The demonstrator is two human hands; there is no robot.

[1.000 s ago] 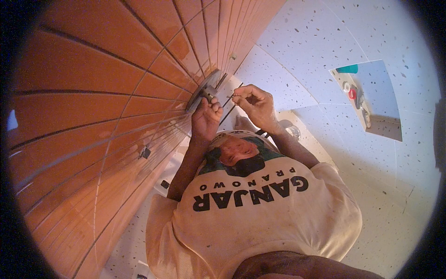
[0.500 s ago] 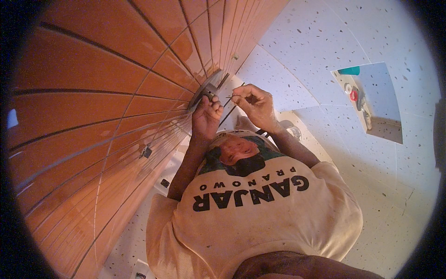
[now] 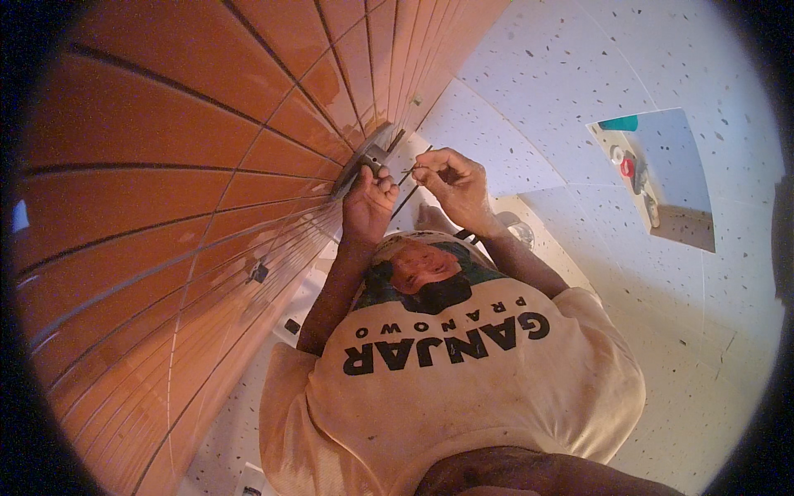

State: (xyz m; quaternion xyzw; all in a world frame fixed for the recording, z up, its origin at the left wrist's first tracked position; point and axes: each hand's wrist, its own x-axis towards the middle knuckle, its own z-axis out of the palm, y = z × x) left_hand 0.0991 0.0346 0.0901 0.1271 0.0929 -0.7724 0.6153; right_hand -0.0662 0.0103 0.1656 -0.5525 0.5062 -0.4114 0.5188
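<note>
Head view, looking down over a cream printed T-shirt (image 3: 463,372) toward both raised hands. Left hand (image 3: 368,202) pressed against an orange tiled wall (image 3: 165,207), fingers curled shut around a grey metal fitting (image 3: 364,165) mounted at the tile surface; the exact kind of fitting cannot be told, part of it hidden behind the knuckles. Right hand (image 3: 451,182) just beside the left, apart from the wall, thumb and forefinger pinched closed on a thin dark wire-like piece (image 3: 413,178) running diagonally between the two hands; upper end of that piece close to the fitting, lower end passing down toward the chest, contact with the fitting not discernible. Dark grout lines fanning across the wall, bent by the lens. Small dark bracket (image 3: 258,271) fixed to the wall lower down, well apart from the hands. White speckled surface (image 3: 595,74) filling the right half of the frame. Pale rectangular opening (image 3: 662,178) set into that surface at far right, with small red, white and teal items inside, too small to identify. Shirt and forearms blocking the area directly beneath the hands.
</note>
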